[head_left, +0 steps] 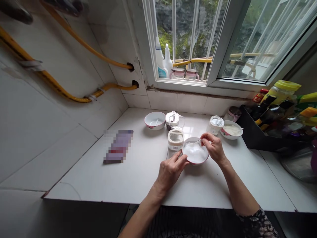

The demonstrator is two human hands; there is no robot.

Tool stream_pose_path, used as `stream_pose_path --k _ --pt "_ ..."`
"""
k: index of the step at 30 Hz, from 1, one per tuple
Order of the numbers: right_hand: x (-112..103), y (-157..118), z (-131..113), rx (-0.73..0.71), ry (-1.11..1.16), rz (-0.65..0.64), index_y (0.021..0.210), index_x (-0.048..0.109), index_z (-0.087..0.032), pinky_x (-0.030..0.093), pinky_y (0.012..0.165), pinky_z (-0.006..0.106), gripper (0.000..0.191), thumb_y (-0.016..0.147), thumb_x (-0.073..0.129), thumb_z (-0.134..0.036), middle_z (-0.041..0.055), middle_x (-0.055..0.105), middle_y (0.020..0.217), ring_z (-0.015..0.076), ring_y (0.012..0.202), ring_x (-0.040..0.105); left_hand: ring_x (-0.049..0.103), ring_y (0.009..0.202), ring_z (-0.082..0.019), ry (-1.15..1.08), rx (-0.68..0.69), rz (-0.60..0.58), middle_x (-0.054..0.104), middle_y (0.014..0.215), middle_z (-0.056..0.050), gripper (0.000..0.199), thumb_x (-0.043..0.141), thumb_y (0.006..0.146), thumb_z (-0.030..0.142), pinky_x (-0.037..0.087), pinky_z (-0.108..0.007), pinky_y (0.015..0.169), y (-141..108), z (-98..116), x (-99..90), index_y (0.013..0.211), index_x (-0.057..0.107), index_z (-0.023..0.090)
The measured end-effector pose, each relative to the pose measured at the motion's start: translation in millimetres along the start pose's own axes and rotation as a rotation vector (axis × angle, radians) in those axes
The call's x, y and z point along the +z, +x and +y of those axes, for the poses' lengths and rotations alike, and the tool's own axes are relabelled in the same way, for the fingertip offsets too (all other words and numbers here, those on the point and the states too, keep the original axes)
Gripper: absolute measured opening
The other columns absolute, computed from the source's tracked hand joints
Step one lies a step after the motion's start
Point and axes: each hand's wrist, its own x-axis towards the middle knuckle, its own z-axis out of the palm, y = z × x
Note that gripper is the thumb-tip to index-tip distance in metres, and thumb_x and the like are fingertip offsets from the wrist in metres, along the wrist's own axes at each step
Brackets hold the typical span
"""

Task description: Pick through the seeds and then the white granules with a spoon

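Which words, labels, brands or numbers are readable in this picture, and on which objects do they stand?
No text can be read.
Blue-labelled bottle on the windowsill: print too small.
Sauce bottles in the black rack: labels blurred.
Flat purple packet on the counter: pixelated, unreadable.

A white tabletop (138, 172) carries three bowls (195, 152) (155, 120) (231, 129), small lidded jars (175, 139) between them, and a black rack (257, 135) at far right.

Small white bowl (195, 153) with reddish outer rim, upright on the counter, full of white granular stuff, pinched at its left rim. Thin white spoon (196, 142), tilted, tip in the contents, handle running right into the fingers.
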Motion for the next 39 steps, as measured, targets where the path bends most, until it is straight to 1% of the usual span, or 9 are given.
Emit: stream_pose_path --k 3,8,13,21,26,30,33,36,39 --pt "2 0 0 0.051 0.058 -0.015 0.071 0.062 -0.022 0.044 0.063 0.031 0.01 0.077 0.054 -0.024 -0.0014 0.061 0.057 0.0169 0.058 0.057 0.073 0.081 -0.015 0.005 0.004 0.009 0.074 0.112 -0.01 0.024 0.049 0.101 0.033 0.053 -0.02 0.058 0 0 0.7 0.104 0.068 0.02" --pt "-4 4 1 0.172 0.247 0.064 0.071 0.062 -0.02 0.045 0.057 0.029 0.009 0.074 0.056 -0.027 -0.002 0.06 0.052 0.015 0.053 0.054 0.073 0.082 -0.016 -0.002 0.006 0.005 0.073 0.113 -0.01 0.019 0.054 0.098 0.03 0.054 -0.02 0.059 -1 -1 1.8 0.105 0.068 0.02" --pt "-8 7 1 0.2 0.304 0.102 0.069 0.062 -0.02 0.045 0.056 0.029 0.009 0.07 0.059 -0.028 -0.0023 0.06 0.051 0.0139 0.051 0.054 0.073 0.081 -0.016 0.005 0.008 0.005 0.073 0.113 -0.011 0.019 0.054 0.098 0.03 0.054 -0.02 0.057 -1 -1 1.7 0.105 0.068 0.019" --pt "-6 9 11 0.317 0.402 0.086 0.065 0.062 -0.02 0.042 0.053 0.029 0.009 0.066 0.062 -0.029 -0.0012 0.06 0.049 0.0134 0.049 0.051 0.073 0.079 -0.016 0.002 0.02 0.033 0.074 0.11 -0.01 0.022 0.05 0.1 0.032 0.052 -0.02 0.055 1 0 0.2 0.103 0.068 0.019" --pt "-3 12 15 0.371 0.504 0.067 0.07 0.063 -0.018 0.043 0.055 0.029 0.015 0.065 0.067 -0.031 -0.0002 0.061 0.052 0.0147 0.053 0.056 0.073 0.076 -0.015 0.0 0.024 0.041 0.074 0.111 -0.01 0.026 0.046 0.102 0.033 0.052 -0.021 0.055 2 1 -0.6 0.102 0.067 0.018" --pt "12 12 5 0.268 0.534 0.084 0.078 0.062 -0.019 0.046 0.06 0.03 0.018 0.072 0.067 -0.035 0.0005 0.065 0.059 0.0152 0.057 0.058 0.073 0.076 -0.015 -0.003 0.015 0.035 0.074 0.111 -0.01 0.026 0.047 0.101 0.033 0.052 -0.021 0.055 2 1 -0.4 0.102 0.068 0.019" --pt "26 9 -6 0.12 0.433 0.088 0.086 0.06 -0.02 0.05 0.065 0.032 0.015 0.084 0.061 -0.035 0.0019 0.068 0.068 0.0173 0.064 0.063 0.073 0.076 -0.015 0.002 0.008 0.029 0.074 0.111 -0.01 0.026 0.047 0.101 0.034 0.052 -0.02 0.056 2 1 0.2 0.103 0.068 0.019" --pt "37 4 -11 -0.146 0.161 0.072 0.092 0.06 -0.021 0.051 0.074 0.036 0.009 0.092 0.054 -0.028 0.0041 0.07 0.076 0.0195 0.073 0.066 0.073 0.074 -0.014 -0.001 0.004 0.03 0.074 0.111 -0.01 0.026 0.048 0.101 0.035 0.051 -0.02 0.055 2 1 1.1 0.102 0.069 0.019" --pt "40 2 -13 -0.47 -0.145 -0.015 0.09 0.062 -0.021 0.048 0.078 0.039 0.014 0.094 0.049 -0.019 0.0056 0.071 0.077 0.0201 0.073 0.064 0.072 0.072 -0.014 -0.002 0.003 0.042 0.074 0.109 -0.01 0.026 0.048 0.101 0.035 0.051 -0.021 0.053 2 1 1.8 0.1 0.069 0.019"
